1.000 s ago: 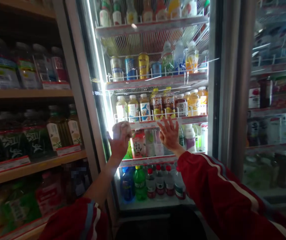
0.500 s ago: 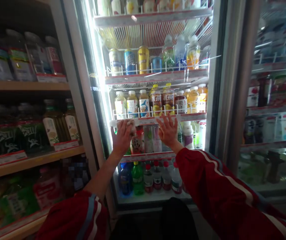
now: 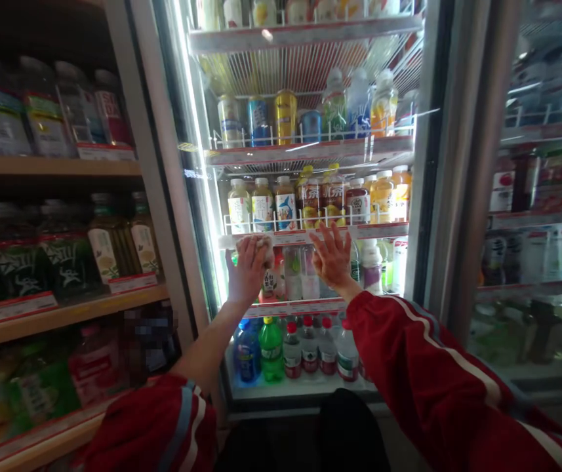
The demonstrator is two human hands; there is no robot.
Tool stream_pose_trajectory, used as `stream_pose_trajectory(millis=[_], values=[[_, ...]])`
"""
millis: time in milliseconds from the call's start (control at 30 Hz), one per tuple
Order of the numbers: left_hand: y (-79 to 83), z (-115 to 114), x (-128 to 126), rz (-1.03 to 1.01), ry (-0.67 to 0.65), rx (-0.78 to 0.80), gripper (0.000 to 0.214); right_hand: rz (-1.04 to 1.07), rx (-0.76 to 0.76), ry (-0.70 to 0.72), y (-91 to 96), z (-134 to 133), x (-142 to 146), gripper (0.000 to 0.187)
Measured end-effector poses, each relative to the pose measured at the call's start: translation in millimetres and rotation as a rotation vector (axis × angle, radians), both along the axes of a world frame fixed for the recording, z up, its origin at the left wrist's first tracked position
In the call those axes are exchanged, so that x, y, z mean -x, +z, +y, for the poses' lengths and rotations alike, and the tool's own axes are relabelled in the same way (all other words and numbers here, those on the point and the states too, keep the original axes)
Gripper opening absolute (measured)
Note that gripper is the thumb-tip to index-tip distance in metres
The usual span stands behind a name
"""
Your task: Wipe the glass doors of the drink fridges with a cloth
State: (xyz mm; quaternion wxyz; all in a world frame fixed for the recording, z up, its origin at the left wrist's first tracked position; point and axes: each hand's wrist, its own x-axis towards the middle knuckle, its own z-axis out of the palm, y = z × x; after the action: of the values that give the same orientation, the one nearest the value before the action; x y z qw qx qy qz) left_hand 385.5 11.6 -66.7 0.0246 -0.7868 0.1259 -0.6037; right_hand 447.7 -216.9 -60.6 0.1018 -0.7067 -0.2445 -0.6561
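Observation:
My left hand (image 3: 247, 270) is closed on a crumpled whitish cloth (image 3: 265, 252), pressed to the glass door (image 3: 305, 393) of a lit drinks cooler. Cloth and hand cover part of a shelf's front edge and the bottles under it. To the right, my right hand (image 3: 332, 257) lies against the same glass with its fingers spread and nothing in it. Behind the glass, between the two hands, a shelf edge (image 3: 293, 238) with price strips carries a row of bottled teas and juices (image 3: 285, 204).
Wooden shelves (image 3: 64, 314) full of bottles stand on the left. A metal door frame (image 3: 467, 196) and another cooler with drinks (image 3: 536, 249) are on the right. Low in the lit cooler stand soda bottles (image 3: 271, 351). My dark knee (image 3: 347, 426) is close below the door.
My left hand has shifted slightly right with the cloth. The right hand keeps almost the same place on the glass. The whole view has moved a little.

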Motion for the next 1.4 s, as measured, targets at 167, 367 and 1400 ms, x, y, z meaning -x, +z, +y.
stream_pose_trajectory(millis=[167, 367, 1400], values=[[8.4, 31, 6, -0.068, 0.084, 0.199, 0.043, 0.003, -0.006, -0.007, 0.7, 1, 2, 0.043], [3.1, 2, -2, -0.048, 0.034, 0.116, 0.044, 0.03, -0.007, 0.004, 1.3, 0, 3, 0.044], [2.3, -33, -13, -0.023, -0.099, 0.098, 0.065, -0.02, 0.223, 0.176, 1.0, 40, 27, 0.041]])
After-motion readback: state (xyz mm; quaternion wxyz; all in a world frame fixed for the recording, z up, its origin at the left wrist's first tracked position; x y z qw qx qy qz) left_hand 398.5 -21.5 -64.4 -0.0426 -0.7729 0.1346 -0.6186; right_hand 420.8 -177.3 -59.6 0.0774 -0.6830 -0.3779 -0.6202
